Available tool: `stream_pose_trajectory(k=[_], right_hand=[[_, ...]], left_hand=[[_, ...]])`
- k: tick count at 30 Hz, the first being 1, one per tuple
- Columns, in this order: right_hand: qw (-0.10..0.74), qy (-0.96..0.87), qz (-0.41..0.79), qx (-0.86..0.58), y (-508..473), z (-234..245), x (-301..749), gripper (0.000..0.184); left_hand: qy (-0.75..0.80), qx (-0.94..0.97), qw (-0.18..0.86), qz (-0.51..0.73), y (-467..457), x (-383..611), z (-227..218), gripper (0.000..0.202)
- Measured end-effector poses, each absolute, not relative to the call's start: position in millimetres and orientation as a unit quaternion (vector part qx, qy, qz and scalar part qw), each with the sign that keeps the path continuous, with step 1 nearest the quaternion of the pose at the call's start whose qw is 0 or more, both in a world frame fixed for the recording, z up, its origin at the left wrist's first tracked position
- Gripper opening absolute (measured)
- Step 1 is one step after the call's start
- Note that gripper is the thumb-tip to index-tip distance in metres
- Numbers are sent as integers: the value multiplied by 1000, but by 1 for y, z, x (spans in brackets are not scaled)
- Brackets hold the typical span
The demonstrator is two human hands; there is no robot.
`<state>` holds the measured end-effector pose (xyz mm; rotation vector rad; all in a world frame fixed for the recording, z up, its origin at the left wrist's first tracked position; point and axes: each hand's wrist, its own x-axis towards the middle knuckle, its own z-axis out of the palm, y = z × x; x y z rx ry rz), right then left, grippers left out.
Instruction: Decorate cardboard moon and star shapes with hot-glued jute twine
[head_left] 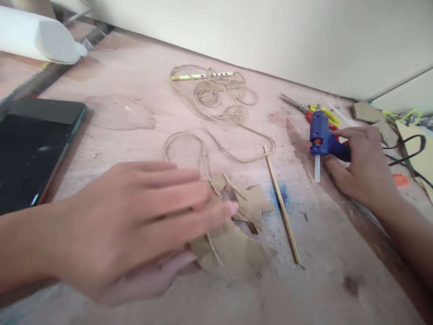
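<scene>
Two flat brown card shapes lie on the bench (128, 58), well in from its far edge: a leaf-like piece (241, 253) tapering to a point on the right, and just beyond it a smaller star-like piece (253, 201) with angular tips. Both look matte and stiff, lightly creased. Strands of rough, twisted twine (207, 92) lie across them, one ending in a frayed tuft on the leaf-like piece; farther out, the twine tangles in loose loops towards the far edge.

The left hand (135, 221), blurred, is wide, its fingers stretched out flat and nearly together, palm down, over the left part of the card; whether it presses on it I cannot tell. Its forearm comes in from the left. The right hand (363, 167) holds a smooth blue plastic glue gun (320, 131) by the handle, fingers curled and thumb below, with the nozzle towards the far edge and a translucent, rod-shaped glue stick jutting from the back.

Between the card and the gun, a slim, straight wooden stick (282, 205) slants beside a blue stain. Metal-bladed scissors (306, 108) with red and yellow handles lie just beyond the gun. A pale, dotted pencil (203, 76) rests among the loops near the far edge. Towards the bench's left side are a glossy dark slab (34, 149) and, at the far left corner, a white bottle (37, 38) on its side.
</scene>
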<state>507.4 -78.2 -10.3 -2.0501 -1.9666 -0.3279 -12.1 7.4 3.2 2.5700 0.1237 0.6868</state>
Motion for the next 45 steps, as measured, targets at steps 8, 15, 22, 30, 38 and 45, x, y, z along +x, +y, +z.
stream_pose_trajectory(k=[8,15,22,30,38,45], right_hand=[[218,-693,-183,-663,-83,-17,496,45],[304,-716,-186,-601,-99,-10,458,28],[327,-748,-77,-572,-107,2,428,29],[356,-785,9,-507,-98,-4,407,41],[361,-788,13,-499,-86,-13,409,36],[355,-791,51,-496,-92,-7,409,22]], left_hand=[[94,968,174,157,23,-3,3,68],[45,963,221,150,31,-5,7,65],[21,963,225,144,37,-6,15,72],[11,986,134,101,-37,31,22,58],[51,972,223,60,-37,74,28,58],[5,965,154,210,-38,41,18,34]])
